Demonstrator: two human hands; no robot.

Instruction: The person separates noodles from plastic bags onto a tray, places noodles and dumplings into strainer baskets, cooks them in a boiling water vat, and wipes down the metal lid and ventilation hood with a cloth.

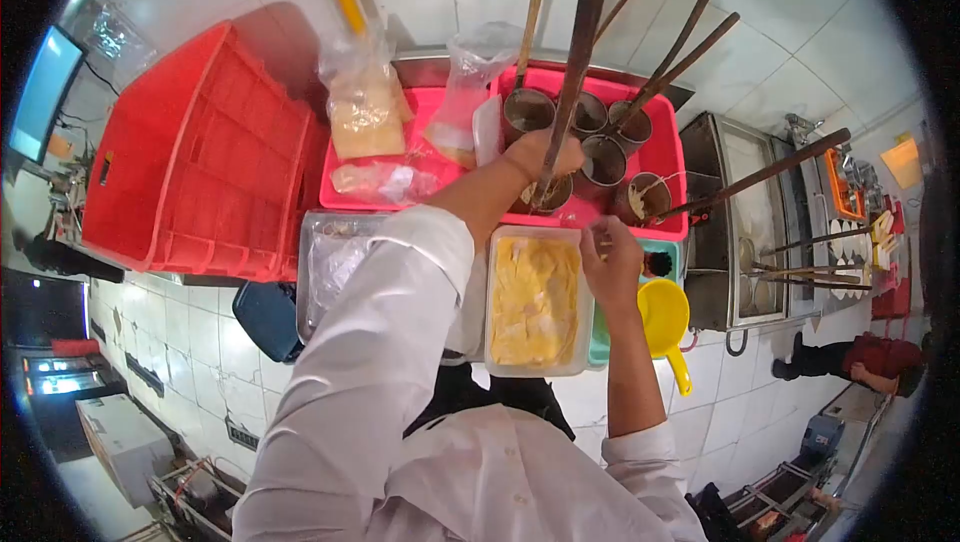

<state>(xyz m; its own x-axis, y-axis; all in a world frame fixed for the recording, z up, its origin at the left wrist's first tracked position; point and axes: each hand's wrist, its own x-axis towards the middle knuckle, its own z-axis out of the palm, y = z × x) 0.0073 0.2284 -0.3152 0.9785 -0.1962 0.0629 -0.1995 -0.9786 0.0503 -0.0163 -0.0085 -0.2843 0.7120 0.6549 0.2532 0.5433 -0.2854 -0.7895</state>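
My left hand (pixel 546 154) is curled close above a metal cup (pixel 556 194) in the pink tray (pixel 672 167). A long wooden handle (pixel 572 72) rises from that cup and crosses in front of the hand, so most of its fingers are hidden. My right hand (pixel 612 264), fingers bent together, hovers by the upper right corner of a white container (pixel 494 342). Whatever its fingertips may hold cannot be made out. Flat, pale yellow dough-like pieces (pixel 535 302) fill the container. Pale strands lie in another long-handled cup (pixel 640 200) at the tray's right.
Several more long-handled cups (pixel 604 160) stand in the tray. Plastic bags (pixel 368 112) lie to its left, beside a red crate (pixel 210 162). A yellow dipper (pixel 662 317) sits right of the container. Metal cooking equipment (pixel 745 232) and another person (pixel 880 362) are farther right.
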